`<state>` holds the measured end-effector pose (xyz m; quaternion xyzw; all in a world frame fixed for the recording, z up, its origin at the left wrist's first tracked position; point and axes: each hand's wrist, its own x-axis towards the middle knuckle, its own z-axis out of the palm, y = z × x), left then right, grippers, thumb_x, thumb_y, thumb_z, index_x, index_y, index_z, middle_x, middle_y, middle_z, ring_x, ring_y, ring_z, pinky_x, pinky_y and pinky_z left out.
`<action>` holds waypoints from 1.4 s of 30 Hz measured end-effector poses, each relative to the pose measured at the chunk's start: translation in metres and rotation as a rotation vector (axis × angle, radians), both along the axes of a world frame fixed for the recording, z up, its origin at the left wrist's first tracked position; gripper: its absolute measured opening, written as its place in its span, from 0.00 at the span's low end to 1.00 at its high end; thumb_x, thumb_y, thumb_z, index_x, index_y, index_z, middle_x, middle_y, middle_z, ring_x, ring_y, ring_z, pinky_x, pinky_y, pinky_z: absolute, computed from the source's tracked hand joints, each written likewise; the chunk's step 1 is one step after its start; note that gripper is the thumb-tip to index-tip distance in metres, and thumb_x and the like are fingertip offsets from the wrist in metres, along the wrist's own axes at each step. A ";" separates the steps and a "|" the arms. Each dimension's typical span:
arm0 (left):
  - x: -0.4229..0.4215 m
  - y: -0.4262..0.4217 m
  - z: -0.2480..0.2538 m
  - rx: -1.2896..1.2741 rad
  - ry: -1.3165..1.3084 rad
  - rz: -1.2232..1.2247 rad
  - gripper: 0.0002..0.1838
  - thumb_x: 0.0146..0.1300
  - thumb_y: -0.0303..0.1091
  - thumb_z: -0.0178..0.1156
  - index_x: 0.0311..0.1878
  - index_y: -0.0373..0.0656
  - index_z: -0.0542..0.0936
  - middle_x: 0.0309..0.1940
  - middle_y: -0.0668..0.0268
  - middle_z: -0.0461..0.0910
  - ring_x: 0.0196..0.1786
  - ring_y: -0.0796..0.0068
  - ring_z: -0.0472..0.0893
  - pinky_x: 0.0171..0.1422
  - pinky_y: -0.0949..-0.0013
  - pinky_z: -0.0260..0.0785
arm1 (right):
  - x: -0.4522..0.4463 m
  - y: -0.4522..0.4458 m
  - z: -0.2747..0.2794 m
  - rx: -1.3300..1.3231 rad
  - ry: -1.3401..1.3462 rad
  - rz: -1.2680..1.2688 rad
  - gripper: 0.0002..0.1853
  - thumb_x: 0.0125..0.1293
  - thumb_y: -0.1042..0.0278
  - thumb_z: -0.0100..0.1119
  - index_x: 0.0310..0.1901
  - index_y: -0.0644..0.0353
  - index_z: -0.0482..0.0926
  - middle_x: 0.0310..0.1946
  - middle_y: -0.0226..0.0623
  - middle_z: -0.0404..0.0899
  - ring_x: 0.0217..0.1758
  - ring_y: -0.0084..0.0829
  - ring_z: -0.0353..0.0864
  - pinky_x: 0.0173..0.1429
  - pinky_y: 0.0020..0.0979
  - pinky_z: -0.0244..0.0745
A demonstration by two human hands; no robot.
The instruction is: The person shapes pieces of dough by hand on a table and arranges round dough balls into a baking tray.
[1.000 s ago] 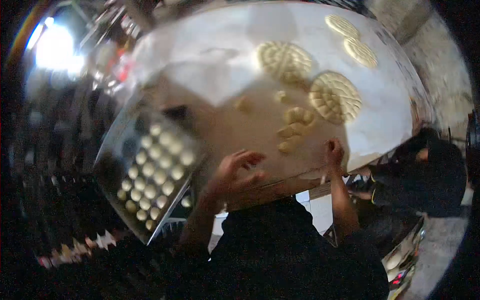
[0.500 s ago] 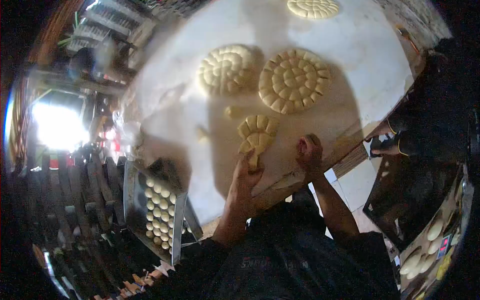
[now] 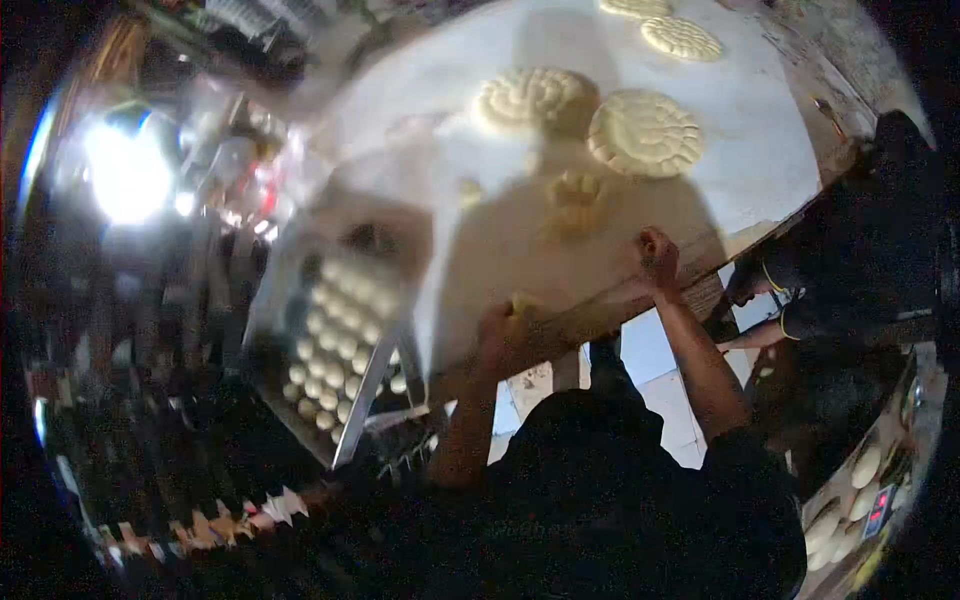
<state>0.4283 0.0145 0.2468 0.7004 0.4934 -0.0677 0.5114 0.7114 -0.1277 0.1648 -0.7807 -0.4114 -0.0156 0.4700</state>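
Observation:
Close to the front edge of the table [image 3: 470, 240], my left hand [image 3: 498, 332] is closed on a small dough piece [image 3: 523, 301], seen at its fingertips. My right hand [image 3: 657, 258] is curled shut over the tabletop to the right; what it holds, if anything, is hidden. Beyond and between the hands lies a blurred, partly formed dough cluster [image 3: 576, 195]. A round segmented dough [image 3: 648, 133] lies behind it, with another round dough [image 3: 530, 98] to the left. One small dough lump [image 3: 470, 192] sits left of the cluster.
On the left, a metal tray [image 3: 368, 400] holds several dough balls. More round dough [image 3: 682, 38] lies at the far end of the table. A person [image 3: 860, 235] in dark clothing is at the right, near a scale display [image 3: 878, 511] and several pale dough pieces [image 3: 826, 530].
My left hand opened in the first frame, then touched the cluster's near end; now it is back toward the table edge with a small dough piece. My right hand stays curled. The view has shifted.

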 end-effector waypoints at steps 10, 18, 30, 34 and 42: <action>-0.056 -0.022 0.029 0.234 -0.632 -0.216 0.23 0.58 0.46 0.64 0.52 0.41 0.75 0.46 0.52 0.79 0.46 0.53 0.80 0.51 0.57 0.72 | -0.192 0.007 0.091 0.166 1.019 0.123 0.14 0.65 0.67 0.56 0.49 0.60 0.68 0.43 0.34 0.72 0.49 0.26 0.72 0.54 0.32 0.70; -0.076 0.024 -0.061 0.708 -0.044 -0.258 0.19 0.62 0.42 0.57 0.50 0.39 0.75 0.47 0.48 0.75 0.54 0.51 0.73 0.62 0.52 0.63 | -0.005 -0.023 0.031 0.310 0.538 -0.335 0.14 0.68 0.58 0.50 0.47 0.60 0.68 0.42 0.41 0.71 0.46 0.35 0.71 0.54 0.36 0.66; 0.028 0.023 -0.107 0.868 -0.188 -0.281 0.17 0.56 0.36 0.59 0.50 0.44 0.76 0.47 0.52 0.75 0.54 0.51 0.73 0.67 0.47 0.59 | -0.010 0.025 -0.011 -0.354 -0.098 0.408 0.20 0.62 0.62 0.51 0.50 0.69 0.70 0.55 0.62 0.67 0.63 0.62 0.62 0.68 0.56 0.55; -0.027 0.018 -0.063 0.862 0.180 -0.609 0.11 0.59 0.38 0.58 0.43 0.46 0.79 0.43 0.59 0.78 0.49 0.56 0.74 0.66 0.48 0.57 | 0.050 -0.032 0.008 -0.671 -0.409 0.704 0.21 0.63 0.62 0.52 0.50 0.72 0.70 0.56 0.65 0.66 0.63 0.63 0.62 0.68 0.54 0.57; 0.048 0.052 -0.070 1.143 0.347 -0.400 0.16 0.58 0.36 0.59 0.48 0.41 0.74 0.42 0.52 0.76 0.46 0.52 0.76 0.50 0.50 0.68 | 0.016 0.038 0.020 -0.438 -0.127 0.372 0.15 0.66 0.64 0.47 0.42 0.72 0.71 0.51 0.66 0.66 0.59 0.63 0.63 0.66 0.58 0.56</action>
